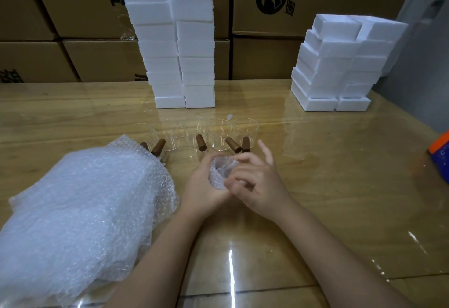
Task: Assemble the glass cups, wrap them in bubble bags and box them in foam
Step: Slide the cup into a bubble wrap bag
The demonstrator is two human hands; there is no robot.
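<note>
A glossy wooden tabletop (315, 174) catches streaks of glare. At its left front lies a large heap of bubble bags (80, 210). Past the middle stands a row of clear glass cups (195, 132) with brown handles (201, 143). Farther back rises a tall double stack of foam boxes (175, 47), with a shorter double stack (340, 64) well apart to its right. An orange and blue object (441, 152) sits at the right edge.
</note>
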